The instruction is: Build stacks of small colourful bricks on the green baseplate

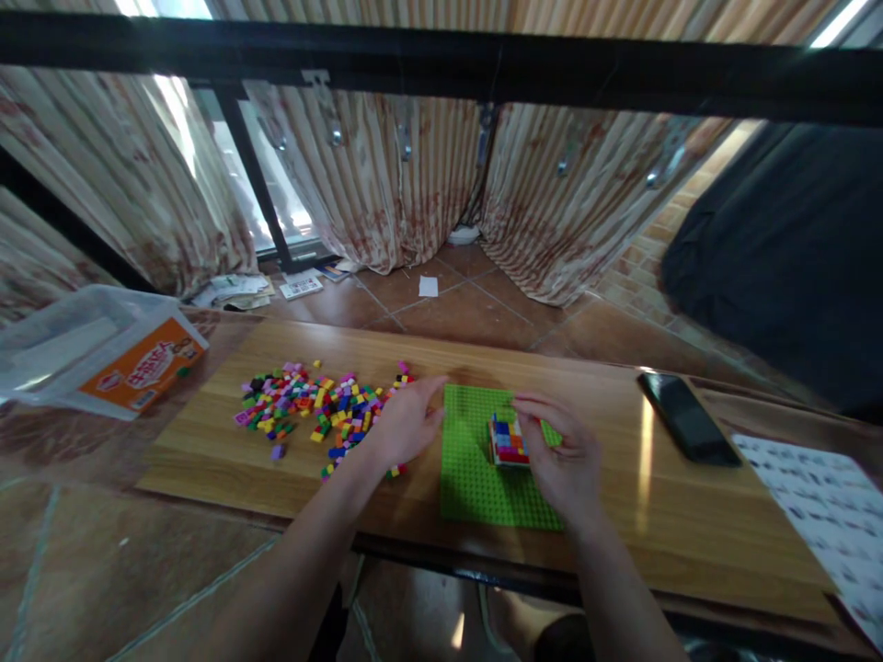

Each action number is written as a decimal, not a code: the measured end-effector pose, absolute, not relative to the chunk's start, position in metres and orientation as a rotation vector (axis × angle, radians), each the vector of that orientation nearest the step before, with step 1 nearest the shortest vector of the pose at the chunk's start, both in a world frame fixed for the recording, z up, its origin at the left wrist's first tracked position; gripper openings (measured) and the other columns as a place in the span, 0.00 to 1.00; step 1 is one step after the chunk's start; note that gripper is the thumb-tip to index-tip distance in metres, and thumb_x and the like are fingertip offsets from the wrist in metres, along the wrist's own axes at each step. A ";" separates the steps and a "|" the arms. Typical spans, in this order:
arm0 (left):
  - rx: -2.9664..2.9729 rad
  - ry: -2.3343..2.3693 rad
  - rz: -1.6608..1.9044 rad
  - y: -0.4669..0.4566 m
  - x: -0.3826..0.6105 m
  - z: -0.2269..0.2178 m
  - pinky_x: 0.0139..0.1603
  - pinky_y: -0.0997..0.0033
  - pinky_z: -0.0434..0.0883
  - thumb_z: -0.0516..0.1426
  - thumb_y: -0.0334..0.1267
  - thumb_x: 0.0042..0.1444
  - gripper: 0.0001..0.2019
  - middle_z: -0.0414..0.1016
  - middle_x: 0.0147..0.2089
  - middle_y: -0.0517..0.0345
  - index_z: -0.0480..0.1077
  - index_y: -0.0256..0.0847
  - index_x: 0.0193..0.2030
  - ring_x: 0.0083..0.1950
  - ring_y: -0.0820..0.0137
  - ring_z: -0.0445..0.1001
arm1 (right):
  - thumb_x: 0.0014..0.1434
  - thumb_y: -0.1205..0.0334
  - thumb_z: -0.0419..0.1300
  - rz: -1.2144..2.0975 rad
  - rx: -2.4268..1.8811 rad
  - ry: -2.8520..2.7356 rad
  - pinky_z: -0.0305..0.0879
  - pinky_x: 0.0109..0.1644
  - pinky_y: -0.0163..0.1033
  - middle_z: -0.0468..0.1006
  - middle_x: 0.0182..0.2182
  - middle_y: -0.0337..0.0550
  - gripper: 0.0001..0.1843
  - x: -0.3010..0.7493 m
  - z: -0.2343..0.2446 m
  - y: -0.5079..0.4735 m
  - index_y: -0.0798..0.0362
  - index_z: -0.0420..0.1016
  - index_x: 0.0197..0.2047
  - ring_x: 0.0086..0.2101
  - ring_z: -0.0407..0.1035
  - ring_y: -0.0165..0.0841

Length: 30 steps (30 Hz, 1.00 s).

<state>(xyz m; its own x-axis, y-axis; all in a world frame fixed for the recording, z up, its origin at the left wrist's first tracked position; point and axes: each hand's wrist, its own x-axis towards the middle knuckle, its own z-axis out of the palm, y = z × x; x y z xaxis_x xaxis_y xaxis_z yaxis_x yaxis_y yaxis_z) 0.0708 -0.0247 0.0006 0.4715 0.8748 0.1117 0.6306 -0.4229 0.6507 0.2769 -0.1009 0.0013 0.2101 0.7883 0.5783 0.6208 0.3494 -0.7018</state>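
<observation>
A green studded baseplate (475, 492) lies on the wooden board. On it stands a low block of building bricks (509, 443), with red, blue, orange and white bricks in its top layer and a white layer beneath. My right hand (566, 452) is at the block's right side, thumb and fingers closed together against its upper right corner; whatever is between the fingertips is hidden. Beside the baseplate's left edge is my left hand (408, 425), its thumb and index finger apart and nothing visible between them. It partly covers a spread of loose coloured bricks (321, 400).
A clear plastic box (89, 322) with an orange label stands at the far left. To the right, a black phone (688, 421) lies on the wooden board (662, 542), near a printed sheet (820, 506). Behind are a dark rail (441, 64) and striped curtains (386, 202).
</observation>
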 end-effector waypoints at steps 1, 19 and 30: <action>2.184 1.327 0.625 -0.020 0.065 0.001 0.61 0.60 0.66 0.53 0.33 0.56 0.23 0.73 0.56 0.48 0.64 0.38 0.60 0.57 0.61 0.71 | 0.60 0.63 0.57 0.170 -1.348 -1.461 0.69 0.47 0.48 0.80 0.39 0.43 0.08 0.273 0.001 -0.101 0.46 0.78 0.38 0.41 0.73 0.37; 2.272 1.753 0.530 0.000 0.044 -0.005 0.51 0.62 0.67 0.53 0.31 0.54 0.08 0.76 0.40 0.48 0.74 0.38 0.33 0.45 0.61 0.73 | 0.59 0.70 0.56 0.181 -1.288 -1.604 0.67 0.40 0.42 0.79 0.32 0.40 0.11 0.233 -0.005 -0.091 0.47 0.77 0.39 0.36 0.71 0.35; 1.794 0.916 0.659 -0.025 0.054 0.019 0.35 0.74 0.66 0.53 0.35 0.57 0.07 0.72 0.30 0.59 0.71 0.35 0.33 0.32 0.73 0.69 | 0.62 0.58 0.56 0.495 -1.439 -1.385 0.68 0.36 0.38 0.80 0.35 0.43 0.13 0.221 -0.002 -0.093 0.52 0.76 0.45 0.31 0.72 0.32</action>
<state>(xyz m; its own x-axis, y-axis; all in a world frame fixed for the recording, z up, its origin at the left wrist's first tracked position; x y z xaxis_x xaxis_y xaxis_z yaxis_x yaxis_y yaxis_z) 0.0542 -0.0248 0.0195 0.5691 0.8216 0.0317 0.2913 -0.2375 0.9267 0.2206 -0.0925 -0.0018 0.2499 0.9035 0.3482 0.4786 0.1973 -0.8556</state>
